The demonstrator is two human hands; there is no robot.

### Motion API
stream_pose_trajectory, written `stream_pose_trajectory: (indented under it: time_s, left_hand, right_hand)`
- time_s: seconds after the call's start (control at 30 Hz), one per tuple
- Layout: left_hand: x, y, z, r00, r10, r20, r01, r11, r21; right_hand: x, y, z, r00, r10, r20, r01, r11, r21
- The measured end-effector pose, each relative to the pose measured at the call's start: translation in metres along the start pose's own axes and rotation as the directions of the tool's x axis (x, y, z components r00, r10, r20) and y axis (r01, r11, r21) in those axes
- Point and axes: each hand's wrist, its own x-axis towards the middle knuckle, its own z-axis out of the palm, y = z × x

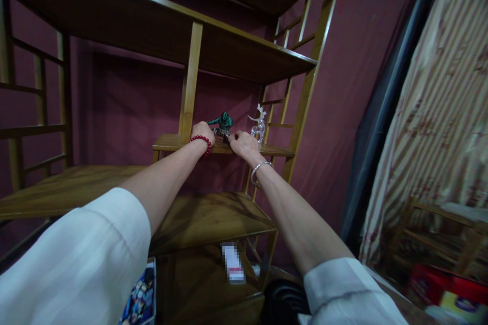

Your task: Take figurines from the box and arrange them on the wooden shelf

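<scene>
A dark green figurine [225, 121] with a shiny patterned surface stands on the small raised shelf [168, 140], between my two hands. My left hand [204, 132], with a red bead bracelet at the wrist, is closed at the figurine's left side; its fingertips are mostly hidden. From the right, my right hand [244, 144] grips low on the figurine with bent fingers, a silver bangle on its wrist. Just behind my right hand is a clear glass deer [258, 129] with pale frosted antlers, partly covered by the hand.
A wooden upright [191, 81] rises close to my left hand, and a wide shelf [152, 7] hangs overhead. Lower shelves [213, 216] lie beneath my arms. A box of small items [143, 294] is at bottom left. A striped curtain [427, 86] hangs at right.
</scene>
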Motion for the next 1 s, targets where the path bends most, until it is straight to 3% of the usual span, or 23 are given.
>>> stream_pose_trajectory:
  time_s: [0.4,0.77,0.93,1.0]
  left_hand:
    - [-0.002,0.002,0.0,0.999,-0.03,-0.019,0.03,0.999,0.017]
    - [-0.006,0.002,0.002,0.996,0.035,-0.081,-0.026,0.994,0.104]
    - [-0.022,0.001,0.005,0.979,0.156,-0.133,-0.129,0.973,0.192]
    - [-0.033,-0.001,0.008,0.942,0.271,-0.198,-0.22,0.944,0.248]
  right_hand:
    - [0.002,0.001,0.001,1.0,0.006,0.008,-0.007,1.0,0.015]
    - [0.0,0.0,0.001,1.0,0.011,-0.007,-0.011,1.0,0.015]
    - [-0.001,0.001,0.0,1.0,-0.004,-0.019,0.005,1.0,0.011]
    - [-0.001,0.002,0.0,1.0,-0.01,-0.022,0.01,1.0,0.011]
